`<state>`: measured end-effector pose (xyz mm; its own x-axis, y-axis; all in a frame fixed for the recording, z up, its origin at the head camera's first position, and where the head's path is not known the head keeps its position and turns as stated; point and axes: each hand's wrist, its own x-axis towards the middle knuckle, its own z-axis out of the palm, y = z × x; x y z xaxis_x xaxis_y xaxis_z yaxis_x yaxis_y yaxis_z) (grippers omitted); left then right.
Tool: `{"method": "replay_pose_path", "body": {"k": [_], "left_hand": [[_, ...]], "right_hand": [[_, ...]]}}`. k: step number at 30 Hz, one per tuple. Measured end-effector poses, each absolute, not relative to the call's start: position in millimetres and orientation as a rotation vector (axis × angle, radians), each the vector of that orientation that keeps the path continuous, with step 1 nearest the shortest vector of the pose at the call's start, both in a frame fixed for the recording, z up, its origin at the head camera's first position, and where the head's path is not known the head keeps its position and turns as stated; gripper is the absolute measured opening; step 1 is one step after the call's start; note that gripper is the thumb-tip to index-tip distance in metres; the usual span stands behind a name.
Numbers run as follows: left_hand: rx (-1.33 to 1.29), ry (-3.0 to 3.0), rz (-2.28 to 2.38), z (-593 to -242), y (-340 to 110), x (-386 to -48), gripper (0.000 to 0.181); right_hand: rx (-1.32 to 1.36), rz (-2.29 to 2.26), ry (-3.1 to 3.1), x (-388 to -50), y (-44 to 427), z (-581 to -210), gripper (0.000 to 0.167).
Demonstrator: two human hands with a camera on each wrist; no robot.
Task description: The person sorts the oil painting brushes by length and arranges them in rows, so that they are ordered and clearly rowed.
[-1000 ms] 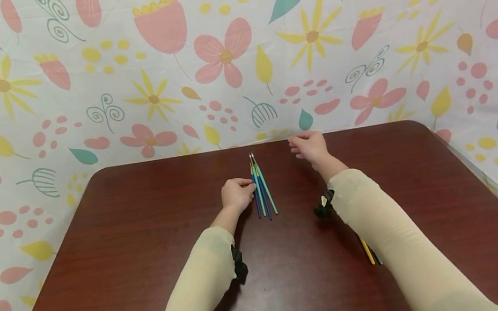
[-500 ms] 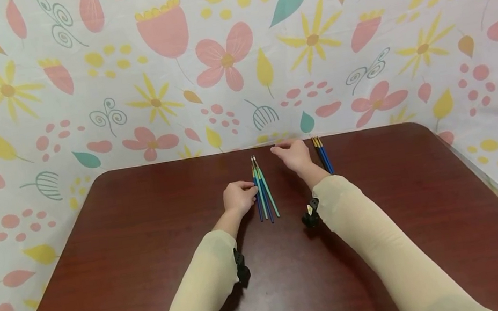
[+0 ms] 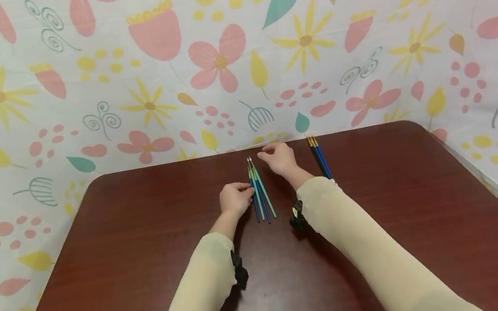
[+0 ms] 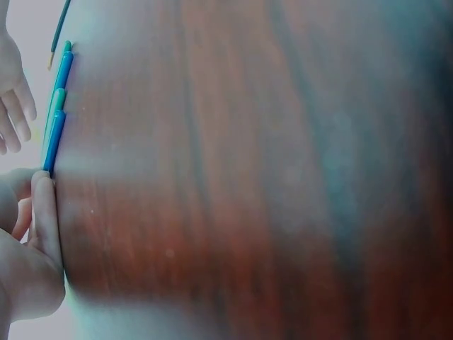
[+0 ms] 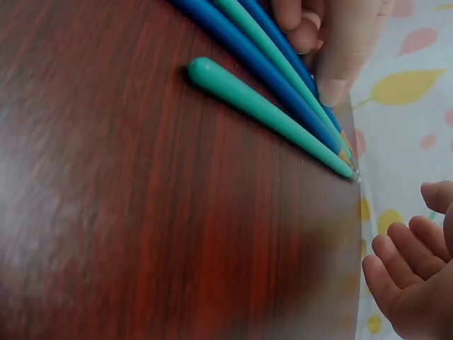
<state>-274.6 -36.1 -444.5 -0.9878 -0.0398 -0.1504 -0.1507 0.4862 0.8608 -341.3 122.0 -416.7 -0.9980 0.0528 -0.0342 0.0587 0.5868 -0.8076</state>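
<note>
Several thin brushes with blue and mint handles (image 3: 262,197) lie fanned on the table, bristle ends together at the far side. My left hand (image 3: 236,198) is at their left edge, its thumb and fingertips at the outermost blue handle (image 4: 54,142); the right wrist view shows those fingertips beside the handles, with a mint brush (image 5: 269,126) outermost on the other side. To the right of the fan's tips, my right hand (image 3: 279,159) hovers with loosely bent fingers, holding nothing; in the right wrist view its fingers (image 5: 407,258) are relaxed and apart from the brushes.
A second group of dark and blue brushes (image 3: 320,157) lies right of my right hand, partly hidden behind the sleeve. The dark red-brown table (image 3: 148,258) ends at a flower-patterned cloth (image 3: 220,100) hanging behind it.
My right hand has moved left from beyond the brushes on the right to near the fan's tips, uncovering the second group's far ends. My left hand has stayed at the fanned brushes.
</note>
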Motion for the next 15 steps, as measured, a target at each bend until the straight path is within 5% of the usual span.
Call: {"method": "replay_pose_path", "body": {"k": [15], "left_hand": [[-0.152, 2.616, 1.531, -447.3, -37.8, -277.8, 0.023]], "right_hand": [[0.058, -1.118, 2.908, -346.6, 100.6, -431.4, 0.041]]}}
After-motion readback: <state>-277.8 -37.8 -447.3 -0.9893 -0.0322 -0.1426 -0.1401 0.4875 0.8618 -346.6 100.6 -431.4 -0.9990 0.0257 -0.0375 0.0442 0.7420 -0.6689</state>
